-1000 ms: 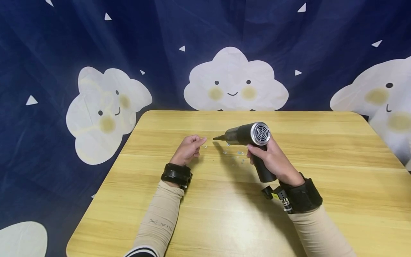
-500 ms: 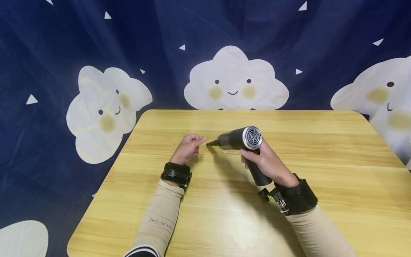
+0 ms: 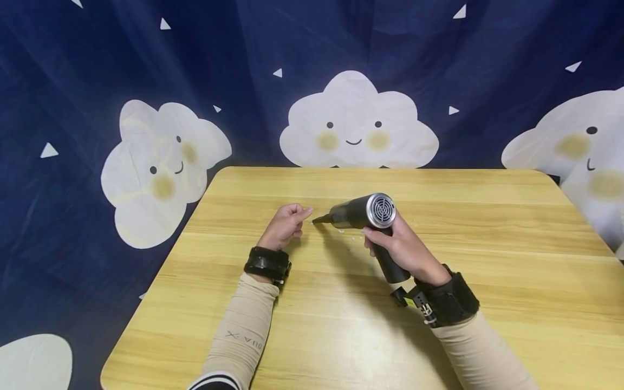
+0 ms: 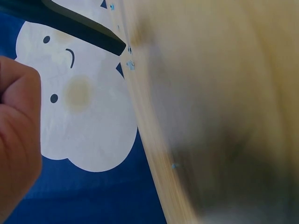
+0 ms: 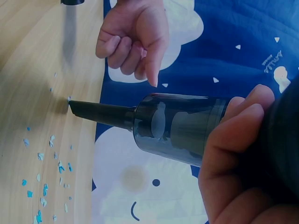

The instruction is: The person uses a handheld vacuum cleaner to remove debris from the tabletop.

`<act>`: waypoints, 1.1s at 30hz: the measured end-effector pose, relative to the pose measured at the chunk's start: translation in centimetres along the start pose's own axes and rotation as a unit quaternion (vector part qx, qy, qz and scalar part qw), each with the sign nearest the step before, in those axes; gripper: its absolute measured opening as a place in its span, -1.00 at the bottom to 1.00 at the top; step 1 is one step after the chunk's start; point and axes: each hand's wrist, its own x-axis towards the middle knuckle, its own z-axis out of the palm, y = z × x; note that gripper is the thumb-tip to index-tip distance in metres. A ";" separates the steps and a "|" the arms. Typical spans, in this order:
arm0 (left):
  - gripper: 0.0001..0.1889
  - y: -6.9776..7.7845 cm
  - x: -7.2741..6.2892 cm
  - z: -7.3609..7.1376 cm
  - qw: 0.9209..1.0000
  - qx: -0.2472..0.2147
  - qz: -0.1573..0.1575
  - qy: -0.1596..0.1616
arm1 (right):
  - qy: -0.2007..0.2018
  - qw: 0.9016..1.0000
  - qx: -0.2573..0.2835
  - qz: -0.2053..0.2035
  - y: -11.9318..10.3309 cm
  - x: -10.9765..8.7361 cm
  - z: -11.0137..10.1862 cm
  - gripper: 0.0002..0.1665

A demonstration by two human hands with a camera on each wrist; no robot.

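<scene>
My right hand grips the handle of a black handheld vacuum cleaner, its silver round vent facing me. The slim nozzle points left and down, its tip right at a small paper scrap on the table. Through the clear chamber, pale pieces show in the right wrist view. Several blue and white paper scraps lie scattered under and around the cleaner, partly hidden by it in the head view. Left of the nozzle, my left hand has its fingers curled and thumb straight out, holding nothing visible.
The light wooden table spreads beneath both arms, its far edge against a dark blue curtain printed with white smiling clouds. Black straps with cameras wrap both wrists.
My right hand has carried the vacuum cleaner left and slightly nearer me, bringing its nozzle to the scrap beside my left hand; it has barely shifted since half a second ago. The left hand stays put.
</scene>
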 end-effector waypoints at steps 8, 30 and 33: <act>-0.61 -0.1 0.1 0.0 1.000 0.001 0.001 0.002 | 0.003 1.000 -0.002 0.005 0.1 0.0 -0.1 -0.40; -0.63 -0.2 0.1 -0.1 1.000 0.006 -0.002 0.007 | -0.005 1.000 -0.004 -0.004 0.0 0.0 0.0 -0.40; -0.64 -0.1 0.1 -0.1 1.000 0.005 -0.005 0.007 | -0.003 1.000 -0.004 -0.004 0.0 0.0 0.0 -0.41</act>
